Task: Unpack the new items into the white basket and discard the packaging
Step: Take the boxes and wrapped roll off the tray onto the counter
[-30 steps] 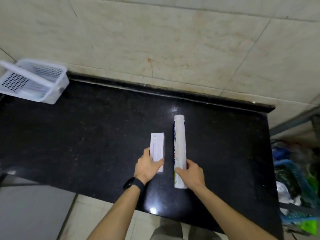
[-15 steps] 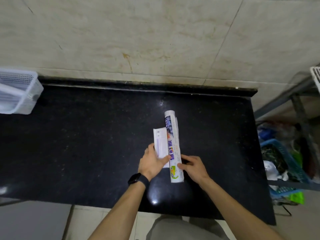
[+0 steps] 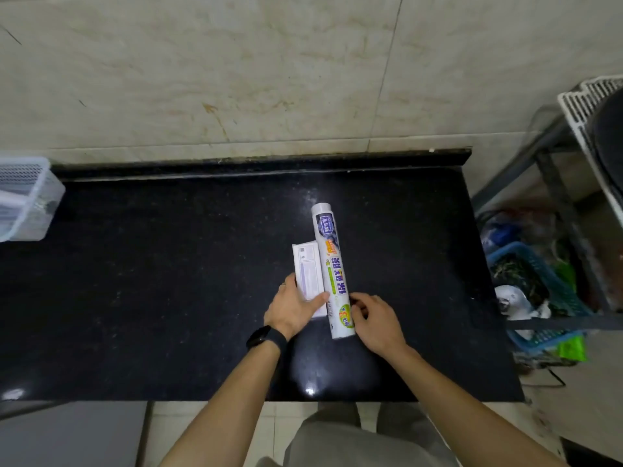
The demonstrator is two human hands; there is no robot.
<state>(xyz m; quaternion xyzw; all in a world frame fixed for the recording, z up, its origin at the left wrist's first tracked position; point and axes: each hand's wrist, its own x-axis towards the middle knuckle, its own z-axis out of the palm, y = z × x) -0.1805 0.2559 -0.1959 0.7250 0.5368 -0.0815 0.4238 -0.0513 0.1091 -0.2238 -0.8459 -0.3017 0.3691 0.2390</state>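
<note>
My L hand point(image 3: 292, 307) is just below centre of the frame, clamped on the near end of a small white box point(image 3: 307, 272): thumb lies across its top, other fingers wrap its left side. The box lies flat on the black counter point(image 3: 168, 298), long axis running up the frame. Black watch point(image 3: 265, 337) on that wrist.

My R hand point(image 3: 377, 321) is just right of it, fingers curled vs. the right side of a printed roll point(image 3: 333, 264) near its lower end, gripping it; can't tell where the thumb sits. The roll lies on the counter touching the box's right edge, approx. parallel to it, and reaches further up the frame than the box. Label is white w/ blue, orange and green print.

White basket point(image 3: 25, 197) sits at the far left edge of the frame, on the counter's back corner by the tiled wall point(image 3: 236, 79), well apart from both items. Neither item is in it.

Right side of the frame, off the counter: grey metal rack point(image 3: 553, 183) and, lower down, a blue crate point(image 3: 542, 298) full of bags and scraps.
</note>
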